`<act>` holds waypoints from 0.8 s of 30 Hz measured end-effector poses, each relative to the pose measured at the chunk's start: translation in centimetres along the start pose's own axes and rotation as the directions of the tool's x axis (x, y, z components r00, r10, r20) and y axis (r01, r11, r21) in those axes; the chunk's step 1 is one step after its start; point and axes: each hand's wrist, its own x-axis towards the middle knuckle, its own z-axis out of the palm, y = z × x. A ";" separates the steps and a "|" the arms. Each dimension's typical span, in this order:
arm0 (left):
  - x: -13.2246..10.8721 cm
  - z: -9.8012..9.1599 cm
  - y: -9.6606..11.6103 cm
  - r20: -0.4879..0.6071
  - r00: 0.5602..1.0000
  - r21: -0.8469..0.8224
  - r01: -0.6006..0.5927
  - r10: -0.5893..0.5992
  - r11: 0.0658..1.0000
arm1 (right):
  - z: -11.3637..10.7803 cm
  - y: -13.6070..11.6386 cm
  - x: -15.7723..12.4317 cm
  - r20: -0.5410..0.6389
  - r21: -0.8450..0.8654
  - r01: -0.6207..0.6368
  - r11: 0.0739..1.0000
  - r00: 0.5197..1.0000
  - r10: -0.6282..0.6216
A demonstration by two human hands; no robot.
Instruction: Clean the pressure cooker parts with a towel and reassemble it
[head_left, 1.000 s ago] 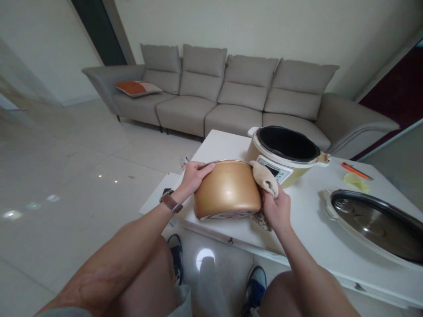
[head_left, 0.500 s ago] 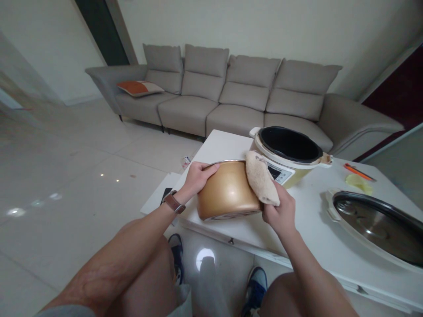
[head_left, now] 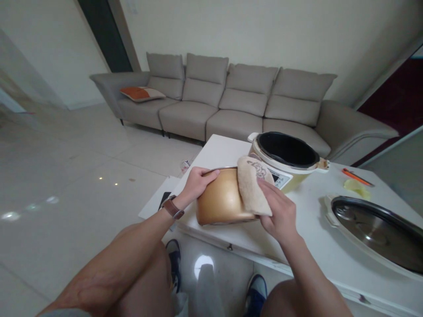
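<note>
A gold-coloured inner pot (head_left: 220, 198) is tilted over the near edge of the white table, its base partly turned toward me. My left hand (head_left: 197, 185) grips its rim on the left, thumb outside and fingers hidden behind. With my right hand (head_left: 277, 209) I hold a beige cloth (head_left: 253, 189) with a dark printed pattern against the right side of the pot. Just behind the cloth stands the cooker body (head_left: 297, 174), uncovered, with a black interior and a control panel on its front.
The cooker's lid (head_left: 373, 233) lies inner side up on the white table (head_left: 304, 237) at right. Beyond it are an orange-handled knife (head_left: 357, 177) and a pale yellow piece (head_left: 357, 188). A grey sofa (head_left: 211, 105) with an orange cushion (head_left: 140, 93) stands behind.
The cloth has moved left across the pot's side, and its printed pattern now shows more. My right hand's fingers lie flatter over it. The left hand keeps its hold.
</note>
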 end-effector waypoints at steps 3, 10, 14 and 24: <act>0.1 0.1 0.1 0.004 1.000 0.001 -0.003 0.003 1.000 | -0.2 -0.7 0.2 0.023 0.010 0.092 0.996 0.996 -0.092; 0.6 0.2 -0.1 -0.048 0.998 -0.003 0.028 -0.028 1.000 | 1.8 0.9 -1.4 -0.061 0.146 -0.440 0.886 0.890 0.452; 0.7 0.2 -0.3 -0.068 0.996 -0.029 0.047 -0.049 0.998 | 2.5 1.8 -1.6 -0.001 0.193 -0.618 0.762 0.777 0.630; 0.2 0.4 -2.1 -0.093 0.996 -0.163 -0.003 -0.012 0.987 | 2.4 1.3 -1.9 -0.053 0.139 -0.646 0.751 0.752 0.657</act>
